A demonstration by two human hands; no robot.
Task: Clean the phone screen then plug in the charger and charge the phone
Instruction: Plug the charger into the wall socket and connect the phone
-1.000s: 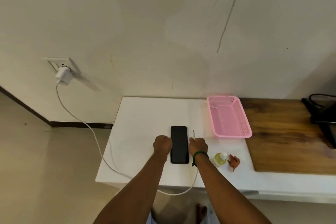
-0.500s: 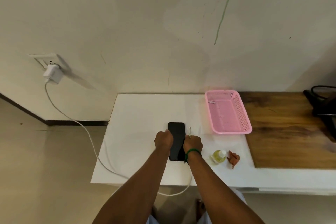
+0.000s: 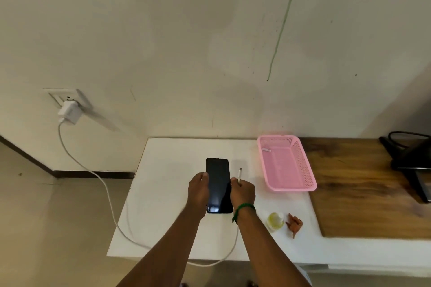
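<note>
A black phone [image 3: 218,182] lies screen up on the white table [image 3: 168,170], its screen dark. My left hand [image 3: 198,190] grips the phone's left edge. My right hand [image 3: 242,192] is at its right edge and holds the white charger cable, whose plug tip [image 3: 240,171] sticks up past my fingers. The cable [image 3: 109,200] runs off the table's front edge and up to the white charger brick [image 3: 68,112], which sits in the wall socket at left.
A pink plastic basket [image 3: 303,168] stands right of the phone. A small bottle of yellowish liquid [image 3: 275,220] and a crumpled orange cloth [image 3: 294,223] lie near the front edge. A wooden board [image 3: 363,184] and a dark object [image 3: 412,161] are at right.
Both hands have shifted a little; my left hand's fingers now curl over the phone's left edge. The view has dipped and moved.
</note>
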